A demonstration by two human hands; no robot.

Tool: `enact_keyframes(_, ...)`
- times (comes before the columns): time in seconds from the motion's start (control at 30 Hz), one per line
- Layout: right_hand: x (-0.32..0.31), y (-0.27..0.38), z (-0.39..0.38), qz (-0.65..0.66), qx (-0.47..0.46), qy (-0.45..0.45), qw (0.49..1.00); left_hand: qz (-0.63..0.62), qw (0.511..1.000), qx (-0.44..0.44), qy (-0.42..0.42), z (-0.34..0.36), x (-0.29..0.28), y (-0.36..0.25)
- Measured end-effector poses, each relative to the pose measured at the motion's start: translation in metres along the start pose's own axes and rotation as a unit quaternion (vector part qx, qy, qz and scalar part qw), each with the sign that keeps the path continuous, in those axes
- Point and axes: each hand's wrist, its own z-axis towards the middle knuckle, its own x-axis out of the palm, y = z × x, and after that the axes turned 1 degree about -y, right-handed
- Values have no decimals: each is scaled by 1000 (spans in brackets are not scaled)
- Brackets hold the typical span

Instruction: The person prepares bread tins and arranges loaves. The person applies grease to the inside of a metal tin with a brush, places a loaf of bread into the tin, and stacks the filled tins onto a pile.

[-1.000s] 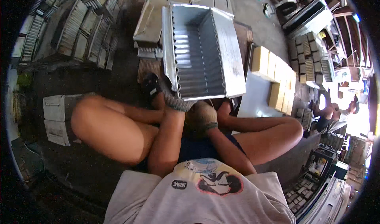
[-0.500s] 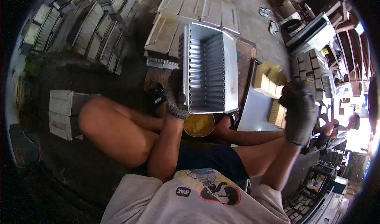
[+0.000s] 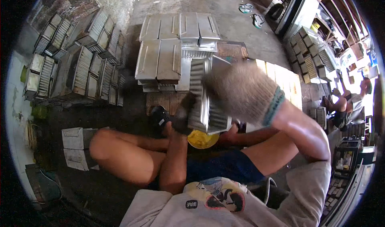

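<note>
My gloved left hand (image 3: 185, 114) grips a corrugated metal loaf pan (image 3: 197, 94) by its left side, holding it up in front of me. The pan is tilted and its inside is partly hidden. Across its opening lies my right hand (image 3: 245, 91), in a knitted glove with a green cuff. Motion smears it, and its fingers are hidden or too blurred to read. Below the pan, between my legs, a round bowl (image 3: 217, 142) holds a soft yellow substance (image 3: 199, 138).
Upturned loaf pans (image 3: 158, 60) are stacked ahead on a brown board (image 3: 164, 102). More pan stacks (image 3: 72, 72) stand at left, with a pair (image 3: 74, 148) by my left knee. Pale ridged pieces (image 3: 286, 80) lie at right. Slippers (image 3: 258, 20) and another person (image 3: 355, 102) are farther off.
My right hand has swung left from beside the pale pieces to the pan's opening. The pan has tilted and come slightly lower in my left hand. The view has shifted.
</note>
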Motion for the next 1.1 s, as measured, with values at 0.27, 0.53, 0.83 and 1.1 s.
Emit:
enact_keyframes(0.27, 44, -42, 2, 300, 72, -81, 948, -138, 985, -9, 101, -3, 26, 11)
enact_keyframes(0.53, 80, -46, -13, 575, 92, -159, 797, -137, 989, 59, 23, 11, -26, 22)
enact_keyframes(0.83, 49, 17, -23, 249, -32, -180, 951, -126, 989, 65, 40, -13, -92, -17)
enact_keyframes(1.1, 32, -10, -15, 142, 0, -183, 973, -140, 979, 54, 134, 3, 17, 3)
